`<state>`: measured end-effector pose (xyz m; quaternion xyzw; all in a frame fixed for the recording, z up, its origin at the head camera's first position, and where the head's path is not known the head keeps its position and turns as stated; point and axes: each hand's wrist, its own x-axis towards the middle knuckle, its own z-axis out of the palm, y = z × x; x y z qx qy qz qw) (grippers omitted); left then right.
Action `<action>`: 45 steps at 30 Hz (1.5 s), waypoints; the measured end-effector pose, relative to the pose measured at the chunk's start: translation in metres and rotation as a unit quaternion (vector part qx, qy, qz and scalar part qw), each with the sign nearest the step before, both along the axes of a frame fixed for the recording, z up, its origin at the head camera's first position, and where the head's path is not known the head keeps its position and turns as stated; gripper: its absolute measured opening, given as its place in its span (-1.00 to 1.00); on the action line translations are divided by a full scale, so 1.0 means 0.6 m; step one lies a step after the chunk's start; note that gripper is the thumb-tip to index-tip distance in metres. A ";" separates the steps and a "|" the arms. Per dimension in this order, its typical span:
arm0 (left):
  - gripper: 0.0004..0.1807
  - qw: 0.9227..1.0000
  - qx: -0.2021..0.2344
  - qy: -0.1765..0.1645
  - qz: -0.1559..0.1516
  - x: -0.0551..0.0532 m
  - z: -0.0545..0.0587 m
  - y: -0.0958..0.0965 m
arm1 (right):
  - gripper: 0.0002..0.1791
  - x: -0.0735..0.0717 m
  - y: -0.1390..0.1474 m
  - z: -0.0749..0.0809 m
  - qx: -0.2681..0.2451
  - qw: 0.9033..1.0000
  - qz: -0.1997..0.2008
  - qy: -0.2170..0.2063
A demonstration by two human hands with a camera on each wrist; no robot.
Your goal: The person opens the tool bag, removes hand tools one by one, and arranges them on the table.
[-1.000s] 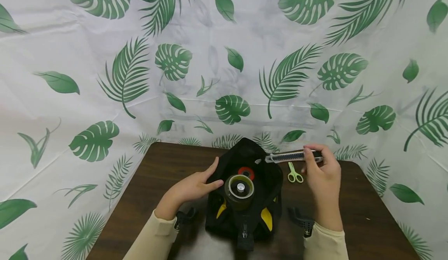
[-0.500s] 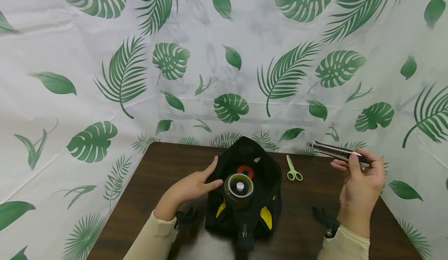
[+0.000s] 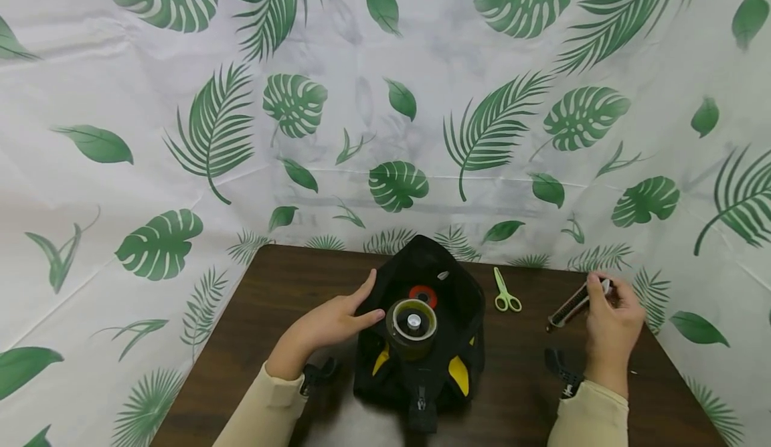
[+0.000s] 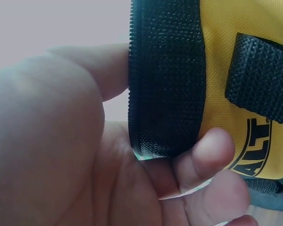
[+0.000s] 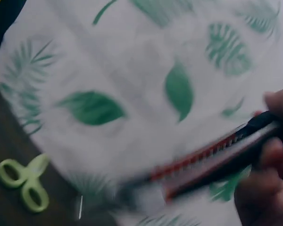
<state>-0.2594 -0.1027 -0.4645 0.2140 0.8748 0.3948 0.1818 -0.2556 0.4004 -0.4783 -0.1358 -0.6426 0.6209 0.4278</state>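
Note:
A black and yellow tool bag point(image 3: 418, 253) stands unzipped at the middle of the table. My left hand point(image 3: 322, 332) grips its left rim. In the left wrist view, the fingers curl round the zipper-edged wall beside the yellow fabric point(image 4: 221, 23). Inside the bag are an olive-coloured ring-shaped thing point(image 3: 397, 330) with a silver-topped piece in its centre, and a red ring point(image 3: 417, 292). To the right, my right hand point(image 3: 613, 323) holds a utility knife point(image 3: 569, 310) by one end, its other end slanting down toward the tabletop. The knife is blurred in the right wrist view.
Light green scissors point(image 3: 508, 302) lie between the bag and the knife. The dark wooden table point(image 3: 289, 286) ends at a white leaf-print cloth point(image 3: 343, 106) behind it. A tiny pale scrap point(image 3: 632, 372) lies at the right.
My right hand has carried the utility knife away from above the bag to the right, then lowered and tilted it toward the table. The left hand and bag stay put.

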 end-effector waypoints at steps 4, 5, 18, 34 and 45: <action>-0.01 1.000 0.002 -0.003 -0.001 -0.001 0.002 -0.001 | -0.72 -0.023 0.013 -0.059 -0.149 0.984 0.065 0.068; -0.01 1.000 0.003 -0.004 -0.002 -0.002 0.003 -0.002 | -0.74 -0.028 0.015 -0.075 -0.168 0.980 0.071 0.082; -0.01 1.000 0.002 -0.004 0.001 -0.003 0.000 -0.004 | -0.81 -0.050 0.022 -0.160 -0.314 0.940 0.079 0.112; -0.02 1.000 0.003 -0.008 -0.004 -0.003 0.002 -0.002 | -0.45 -0.073 0.021 -0.183 -0.256 0.957 0.135 0.009; -0.01 1.000 0.004 -0.006 -0.004 -0.002 0.003 -0.005 | -0.37 -0.063 0.015 -0.178 0.049 0.961 0.035 -0.268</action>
